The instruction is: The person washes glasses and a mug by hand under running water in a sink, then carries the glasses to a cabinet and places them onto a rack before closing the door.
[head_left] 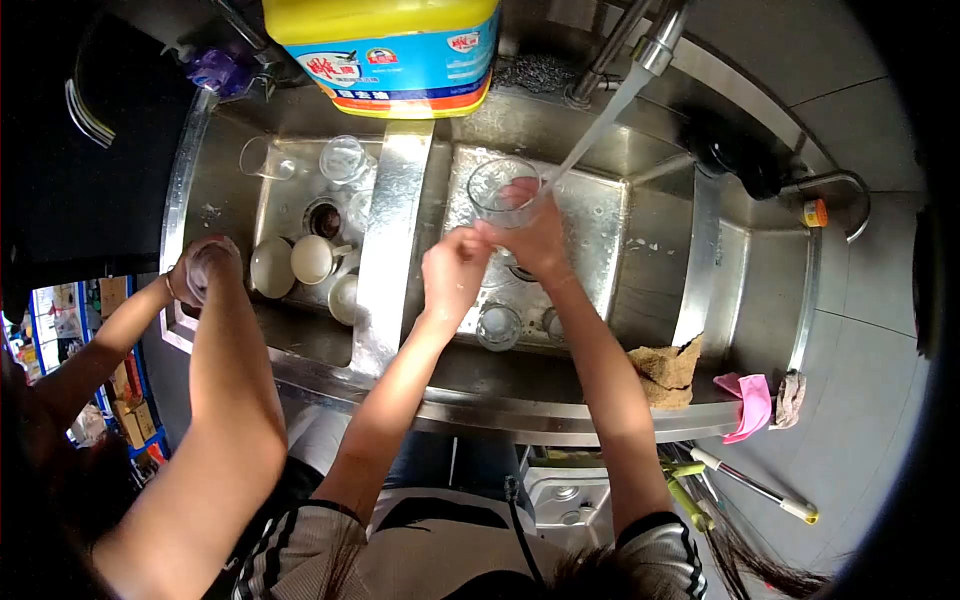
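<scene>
Over the middle sink basin (610, 290), a clear drinking glass (490, 212) is tilted in my right hand (537, 240), whose fingers show through it. My left hand (455, 272) is closed, its fingertips against the glass's lower end and close to my right hand; what lies inside those fingers is hidden. Water (605, 122) streams from the faucet (655, 50) down to the glass's right side and my right hand. Below my hands, a small glass (498, 327) stands on the basin floor. Another glass (556, 324) is partly covered by my right forearm.
A co-worker's hands (205, 262) hold a glass at the left basin, which contains white cups (313, 260) and several glasses (343, 158). A large detergent jug (390, 60) stands behind the divider (395, 225). A brown cloth (668, 372) and pink cloth (745, 403) lie along the front rim.
</scene>
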Available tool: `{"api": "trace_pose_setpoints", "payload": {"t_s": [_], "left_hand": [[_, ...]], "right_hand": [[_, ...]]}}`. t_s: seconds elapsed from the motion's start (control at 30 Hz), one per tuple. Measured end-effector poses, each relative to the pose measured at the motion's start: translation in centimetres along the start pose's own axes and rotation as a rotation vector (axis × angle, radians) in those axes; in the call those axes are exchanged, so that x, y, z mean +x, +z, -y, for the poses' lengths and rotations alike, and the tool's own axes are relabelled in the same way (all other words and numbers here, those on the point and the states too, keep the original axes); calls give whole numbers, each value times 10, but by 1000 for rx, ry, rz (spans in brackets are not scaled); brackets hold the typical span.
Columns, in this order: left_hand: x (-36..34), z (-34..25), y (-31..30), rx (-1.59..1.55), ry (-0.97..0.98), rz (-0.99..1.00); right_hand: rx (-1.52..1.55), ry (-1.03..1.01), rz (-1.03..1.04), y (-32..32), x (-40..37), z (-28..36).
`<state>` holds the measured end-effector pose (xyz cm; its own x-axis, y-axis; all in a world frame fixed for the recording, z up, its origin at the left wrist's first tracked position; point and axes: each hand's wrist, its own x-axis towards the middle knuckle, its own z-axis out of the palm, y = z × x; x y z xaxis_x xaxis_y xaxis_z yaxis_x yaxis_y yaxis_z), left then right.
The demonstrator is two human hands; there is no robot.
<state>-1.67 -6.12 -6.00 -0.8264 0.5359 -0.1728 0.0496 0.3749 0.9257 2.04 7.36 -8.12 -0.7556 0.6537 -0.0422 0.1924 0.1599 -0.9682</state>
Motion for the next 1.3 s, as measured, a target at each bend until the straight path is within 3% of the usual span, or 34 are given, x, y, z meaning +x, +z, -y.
{"api": "trace_pose_setpoints", "payload": {"t_s": [0.07,0.17,0.3,0.33,0.43,0.47,0.5,0.57,0.77,0.83,0.9,0.97,1.03,1.17,1.23,1.27,1.3], "left_hand": [[-15,-8,2,-225,-6,-165],[-35,-15,-4,-321,-99,-167],[-46,-16,-9,-373,-102,-137],[-47,-14,-8,-375,-101,-138],[-45,-11,-12,-388,-116,-125],[-45,-11,-12,-416,-110,-134],[-44,-13,-13,-444,-101,-144],[-44,-14,-16,-450,-91,-140],[-52,-7,-17,-435,-103,-145],[-53,-11,-14,-450,-112,-140],[-48,-14,-12,-462,-43,-189],[-45,-13,-9,-422,-29,-159],[-30,-24,0,-333,289,-176],[6,-53,17,155,595,9],[34,-85,40,633,102,462],[48,-86,55,629,106,454],[60,-79,72,682,89,451]], "right_hand": [[151,-23,-102,10,-6,11],[-52,-100,-271,10,-3,4],[-29,-118,-355,5,-8,-13],[-258,-135,-296,-2,-15,3],[-173,-182,-268,1,-13,-4],[-158,-48,-386,2,-12,-5],[-157,-49,-383,1,-11,0],[-236,-162,-348,0,-8,3],[-220,-221,-256,17,-13,0],[-140,-131,-397,22,-13,-3],[-191,-122,-389,19,-18,-5],[-87,-81,-390,13,-21,-12],[34,-108,-374,8,-13,-21],[-154,-172,-285,-9,-14,-13],[275,-53,-147,-8,-10,-44],[618,-118,-151,-3,-3,-59],[616,-123,-144,-2,-1,-58]]}}
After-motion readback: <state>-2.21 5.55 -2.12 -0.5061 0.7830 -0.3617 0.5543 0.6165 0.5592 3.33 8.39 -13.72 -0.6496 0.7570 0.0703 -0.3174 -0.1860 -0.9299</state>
